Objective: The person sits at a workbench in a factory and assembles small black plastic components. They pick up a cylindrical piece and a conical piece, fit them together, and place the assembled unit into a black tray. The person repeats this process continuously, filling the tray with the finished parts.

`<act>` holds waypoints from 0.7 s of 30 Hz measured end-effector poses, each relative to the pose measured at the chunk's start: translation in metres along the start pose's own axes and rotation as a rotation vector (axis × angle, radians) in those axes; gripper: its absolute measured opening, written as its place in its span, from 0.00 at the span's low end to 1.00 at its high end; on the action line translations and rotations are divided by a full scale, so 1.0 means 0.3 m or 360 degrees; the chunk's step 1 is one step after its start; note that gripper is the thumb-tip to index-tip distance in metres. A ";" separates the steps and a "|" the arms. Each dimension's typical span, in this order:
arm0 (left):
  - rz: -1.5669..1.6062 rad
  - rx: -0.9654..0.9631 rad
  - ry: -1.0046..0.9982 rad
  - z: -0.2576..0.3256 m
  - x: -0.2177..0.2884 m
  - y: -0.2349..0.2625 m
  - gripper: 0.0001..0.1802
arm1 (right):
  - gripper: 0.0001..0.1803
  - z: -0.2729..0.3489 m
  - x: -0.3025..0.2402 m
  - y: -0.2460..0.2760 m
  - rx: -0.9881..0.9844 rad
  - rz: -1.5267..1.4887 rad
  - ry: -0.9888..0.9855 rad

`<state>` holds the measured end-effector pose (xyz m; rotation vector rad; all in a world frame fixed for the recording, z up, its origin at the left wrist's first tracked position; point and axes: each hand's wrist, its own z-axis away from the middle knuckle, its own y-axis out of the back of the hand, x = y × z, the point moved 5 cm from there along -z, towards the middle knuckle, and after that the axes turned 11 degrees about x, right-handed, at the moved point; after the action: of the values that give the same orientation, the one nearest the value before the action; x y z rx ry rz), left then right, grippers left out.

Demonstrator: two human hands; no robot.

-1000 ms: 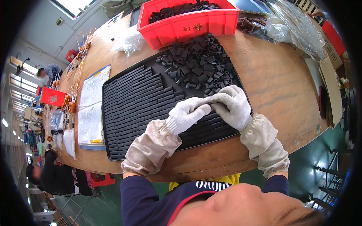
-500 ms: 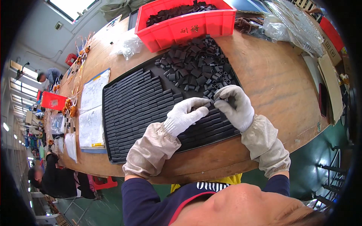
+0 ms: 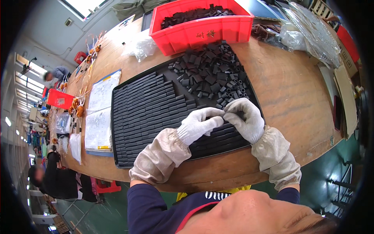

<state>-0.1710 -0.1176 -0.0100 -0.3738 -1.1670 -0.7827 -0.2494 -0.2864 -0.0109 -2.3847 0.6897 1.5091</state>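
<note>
White gloves cover both of my hands, with beige sleeve covers on the forearms. My left hand and my right hand meet at the fingertips above the near right part of a black tray. Both are closed in a pinch, and a dark bit shows where they touch; the fingers hide most of it. Under and left of them, short black tubes lie end to end in close rows. Beyond my right hand is a loose heap of black tube pieces, some standing on end.
Behind the tray stands a red bin of black pieces. Papers on a blue board lie left of it, plastic bags farther back. Clear plastic packaging and cardboard are at right. A person in black sits at left.
My hands stay pinched together and have come slightly nearer, away from the loose heap. The whole table view has shifted a little to the right.
</note>
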 end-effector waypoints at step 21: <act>-0.1296 0.1308 -0.1000 -0.224 0.157 0.688 0.15 | 0.09 -0.039 -0.027 -0.005 -0.0113 0.0448 0.0088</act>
<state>0.0305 -0.0356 0.0344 0.6366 -2.1640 -0.8023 -0.2424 -0.2879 0.0014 -2.4722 1.0388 1.6016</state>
